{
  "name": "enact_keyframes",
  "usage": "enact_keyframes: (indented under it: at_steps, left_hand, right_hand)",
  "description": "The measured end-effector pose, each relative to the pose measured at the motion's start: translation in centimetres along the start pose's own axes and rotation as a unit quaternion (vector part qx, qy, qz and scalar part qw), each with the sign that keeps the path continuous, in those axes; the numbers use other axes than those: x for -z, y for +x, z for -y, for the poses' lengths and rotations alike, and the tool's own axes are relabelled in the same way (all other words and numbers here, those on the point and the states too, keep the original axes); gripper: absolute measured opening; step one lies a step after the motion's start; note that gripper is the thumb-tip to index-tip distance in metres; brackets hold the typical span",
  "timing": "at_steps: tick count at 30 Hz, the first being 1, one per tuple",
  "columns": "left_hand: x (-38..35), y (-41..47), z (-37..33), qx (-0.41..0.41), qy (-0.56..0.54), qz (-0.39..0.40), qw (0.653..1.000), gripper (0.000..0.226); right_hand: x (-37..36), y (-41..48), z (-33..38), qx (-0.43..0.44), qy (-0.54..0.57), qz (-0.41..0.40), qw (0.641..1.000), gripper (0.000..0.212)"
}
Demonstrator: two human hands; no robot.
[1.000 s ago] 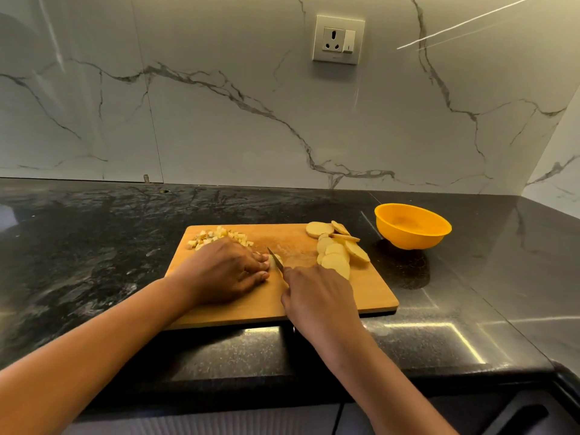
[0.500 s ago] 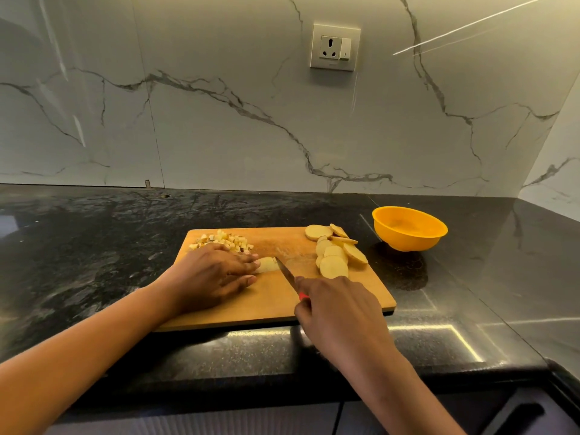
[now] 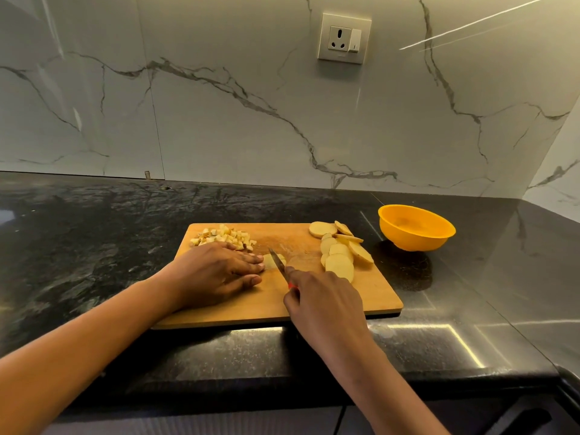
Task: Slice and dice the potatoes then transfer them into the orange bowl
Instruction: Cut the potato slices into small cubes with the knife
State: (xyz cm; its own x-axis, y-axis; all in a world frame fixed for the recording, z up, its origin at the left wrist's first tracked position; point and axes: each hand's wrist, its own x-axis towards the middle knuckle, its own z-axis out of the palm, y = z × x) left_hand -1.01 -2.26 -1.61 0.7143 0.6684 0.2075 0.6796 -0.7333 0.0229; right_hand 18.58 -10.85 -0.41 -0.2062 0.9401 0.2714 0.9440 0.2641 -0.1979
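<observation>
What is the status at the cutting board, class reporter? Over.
Left hand presses potato slice flat; right hand grips knife, blade on it. Diced pile and uncut slices on board; orange bowl looks empty. Nothing in the way.

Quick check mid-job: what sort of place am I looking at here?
Most likely a home kitchen: a dark stone countertop against a marble-look backsplash with a wall socket, and a wooden cutting board holding potato slices.
</observation>
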Motion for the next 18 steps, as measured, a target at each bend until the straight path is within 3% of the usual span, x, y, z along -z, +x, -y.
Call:
enact_keyframes:
  at_steps: [8,18]
  left_hand:
    - [0.2,-0.1,-0.4,0.005,0.005,-0.007,1.000,0.097]
    - [0.0,-0.6,-0.3,0.046,-0.064,-0.030,0.996,0.097]
  right_hand:
    - [0.1,1.1,1.4,0.020,-0.073,0.032,0.997,0.024]
    - [2.9,-2.9,-0.1,0.033,-0.033,0.036,0.998,0.033]
